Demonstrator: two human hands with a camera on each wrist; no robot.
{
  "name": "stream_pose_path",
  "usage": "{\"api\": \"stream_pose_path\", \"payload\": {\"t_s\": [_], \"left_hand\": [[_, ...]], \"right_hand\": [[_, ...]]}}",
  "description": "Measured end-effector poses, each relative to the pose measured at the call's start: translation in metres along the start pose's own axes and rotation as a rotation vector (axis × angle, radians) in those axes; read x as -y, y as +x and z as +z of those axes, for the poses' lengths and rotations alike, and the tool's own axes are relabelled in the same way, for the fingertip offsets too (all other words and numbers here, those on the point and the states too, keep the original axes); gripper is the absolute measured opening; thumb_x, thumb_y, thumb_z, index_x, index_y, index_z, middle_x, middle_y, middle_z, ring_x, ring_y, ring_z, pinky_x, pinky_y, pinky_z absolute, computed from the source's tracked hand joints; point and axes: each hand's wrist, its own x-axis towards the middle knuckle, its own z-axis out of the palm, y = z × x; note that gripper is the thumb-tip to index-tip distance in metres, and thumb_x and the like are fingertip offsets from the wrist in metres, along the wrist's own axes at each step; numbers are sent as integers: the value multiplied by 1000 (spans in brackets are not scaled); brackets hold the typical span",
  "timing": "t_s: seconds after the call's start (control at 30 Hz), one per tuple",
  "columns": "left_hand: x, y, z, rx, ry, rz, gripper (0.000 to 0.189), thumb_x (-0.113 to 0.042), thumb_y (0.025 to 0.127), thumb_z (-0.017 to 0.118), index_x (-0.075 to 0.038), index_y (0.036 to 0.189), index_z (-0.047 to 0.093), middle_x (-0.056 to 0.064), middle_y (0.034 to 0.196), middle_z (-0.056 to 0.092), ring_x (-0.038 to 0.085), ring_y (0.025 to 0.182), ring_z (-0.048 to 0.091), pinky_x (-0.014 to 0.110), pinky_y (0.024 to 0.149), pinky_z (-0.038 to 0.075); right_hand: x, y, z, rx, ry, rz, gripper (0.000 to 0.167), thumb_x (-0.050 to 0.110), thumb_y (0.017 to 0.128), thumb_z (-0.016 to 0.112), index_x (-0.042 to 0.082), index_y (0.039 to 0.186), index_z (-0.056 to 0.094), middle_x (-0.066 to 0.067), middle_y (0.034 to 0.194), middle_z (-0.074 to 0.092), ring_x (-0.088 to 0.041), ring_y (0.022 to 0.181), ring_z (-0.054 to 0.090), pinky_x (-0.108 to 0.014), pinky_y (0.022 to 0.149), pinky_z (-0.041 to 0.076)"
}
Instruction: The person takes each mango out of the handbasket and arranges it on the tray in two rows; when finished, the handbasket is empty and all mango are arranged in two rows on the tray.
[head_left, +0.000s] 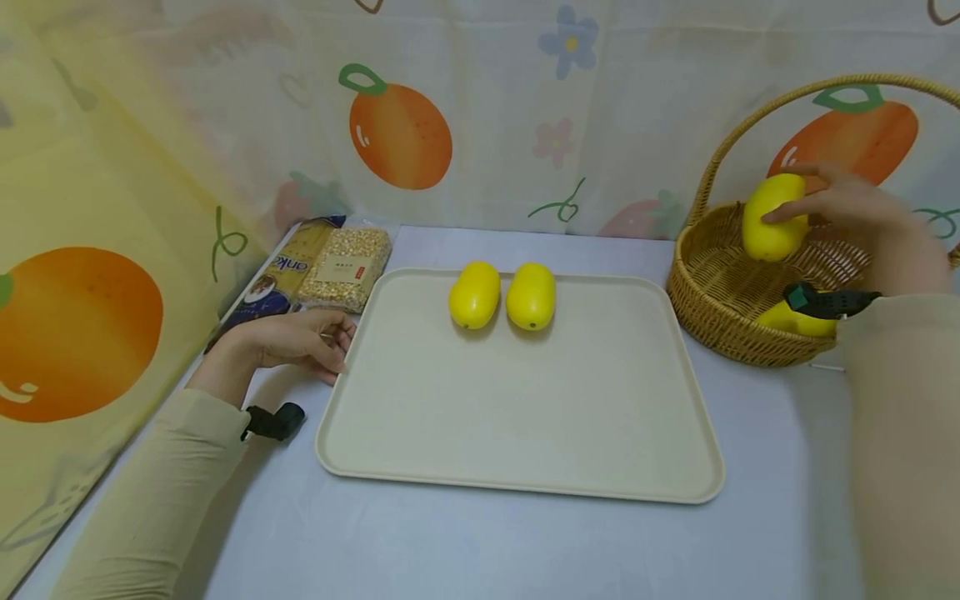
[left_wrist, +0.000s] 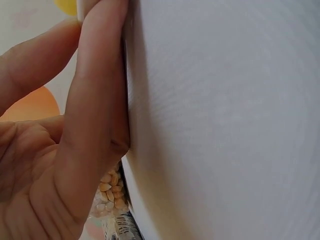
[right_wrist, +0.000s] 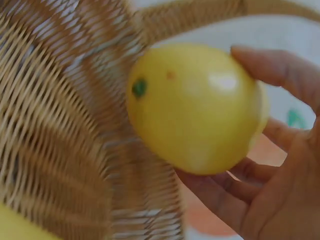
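My right hand (head_left: 851, 204) holds a yellow oval fruit (head_left: 772, 218) over the wicker basket (head_left: 738, 329), thumb and fingers round its sides. A small green spot marks one end of this fruit in the right wrist view. More yellow fruit (head_left: 791, 318) lies in the basket, partly behind the wrist camera. Two similar fruits, a left one (head_left: 475, 296) and a right one (head_left: 531, 297), rest side by side at the back of a cream tray (head_left: 517, 417). At the tray's left rim, my left hand (head_left: 303, 340) pinches the edge between thumb and fingers.
Behind the left hand lie a clear bag of corn kernels (head_left: 345, 267) and a blue and gold packet (head_left: 281, 271). The basket's tall arched handle (head_left: 720, 158) rises at the right. A fruit-print cloth (head_left: 487, 150) hangs behind the white tabletop (head_left: 465, 542).
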Motion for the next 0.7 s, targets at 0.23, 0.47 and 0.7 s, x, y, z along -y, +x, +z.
{"api": "stream_pose_path", "payload": {"t_s": [0.23,0.47,0.7], "left_hand": [[0,-1,0,-6,2,-1,49,2,85,65,6,123,35,8,102,45,16,86,59,29,78,62],[1,-1,0,-2,-6,-1,52,1,85,66,6,125,34,8,103,44,16,87,58,29,79,62],[1,-1,-1,-1,8,-4,50,0,84,66,5,123,35,9,102,43,16,87,58,30,79,62]], "right_hand": [[32,-7,0,63,132,-157,87,16,96,61,32,158,1,10,120,42,0,90,62,-19,74,59],[53,-19,14,69,172,-245,74,9,95,61,30,150,17,5,122,42,-4,94,63,-17,77,60],[75,-33,35,108,148,-326,69,7,95,61,29,147,22,4,120,53,-10,92,68,-16,81,58]]}}
